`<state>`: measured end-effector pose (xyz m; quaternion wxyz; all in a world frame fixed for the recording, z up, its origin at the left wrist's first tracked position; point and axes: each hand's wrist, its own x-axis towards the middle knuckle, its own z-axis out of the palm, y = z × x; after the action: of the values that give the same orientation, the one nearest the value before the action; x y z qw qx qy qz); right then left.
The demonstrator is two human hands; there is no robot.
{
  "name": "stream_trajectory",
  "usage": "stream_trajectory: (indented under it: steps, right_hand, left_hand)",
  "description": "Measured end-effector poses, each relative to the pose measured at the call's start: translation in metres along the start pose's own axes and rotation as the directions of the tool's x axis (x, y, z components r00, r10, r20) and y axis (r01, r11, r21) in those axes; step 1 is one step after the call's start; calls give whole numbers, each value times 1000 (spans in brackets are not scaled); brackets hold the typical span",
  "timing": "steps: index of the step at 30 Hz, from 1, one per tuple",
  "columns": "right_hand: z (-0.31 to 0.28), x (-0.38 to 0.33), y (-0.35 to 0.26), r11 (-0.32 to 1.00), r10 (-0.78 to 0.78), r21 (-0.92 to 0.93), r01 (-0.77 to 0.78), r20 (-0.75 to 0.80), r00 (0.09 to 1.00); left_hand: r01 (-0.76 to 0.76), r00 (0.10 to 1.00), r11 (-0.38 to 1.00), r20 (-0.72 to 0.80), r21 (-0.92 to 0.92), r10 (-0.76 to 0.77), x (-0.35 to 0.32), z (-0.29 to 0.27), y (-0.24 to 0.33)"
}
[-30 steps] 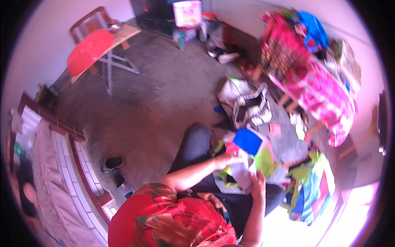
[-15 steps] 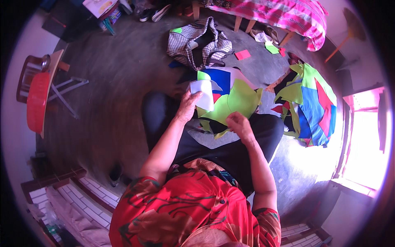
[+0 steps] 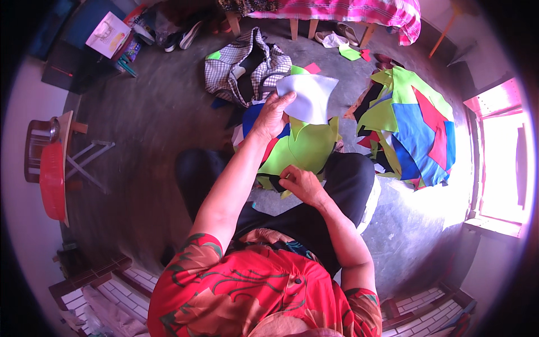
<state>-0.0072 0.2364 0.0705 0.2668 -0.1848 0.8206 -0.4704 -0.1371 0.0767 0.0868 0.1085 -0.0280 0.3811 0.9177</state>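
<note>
My left hand (image 3: 272, 115) was raised in front of me, fingers clamped on the edge of a white cloth piece (image 3: 307, 96) held up above the lime-green fabric (image 3: 303, 149) spread over my lap. My right hand (image 3: 300, 182) pinched the near edge of that green piece. A checked bag (image 3: 238, 67) lay on the floor beyond, and a heap of colored cut pieces (image 3: 412, 126) sat to my right.
</note>
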Motion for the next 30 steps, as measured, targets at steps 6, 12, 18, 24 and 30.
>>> stream_trajectory:
  steps: [6, 12, 18, 24, 30]
  right_hand:
    - [-6, -1, -8, 986, -2, -167, 9, 41, 999]
    - [-10, -2, -8, 975, -56, -213, 62, 34, 998]
    - [-9, 1, -3, 960, -74, -263, 91, 75, 994]
    - [-11, 5, 0, 955, 40, -296, 11, 165, 985]
    - [-3, 1, 7, 943, -83, -311, 122, 135, 987]
  left_hand:
    - [273, 902, 834, -428, 480, -49, 21, -70, -71]
    - [203, 917, 829, -398, 521, 25, 15, -78, -77]
    - [102, 923, 746, -342, 658, 175, 16, -85, -63]
    - [15, 877, 742, -365, 670, 312, 6, -80, -32]
    - [-138, 818, 818, -401, 559, 412, -3, -63, 0]
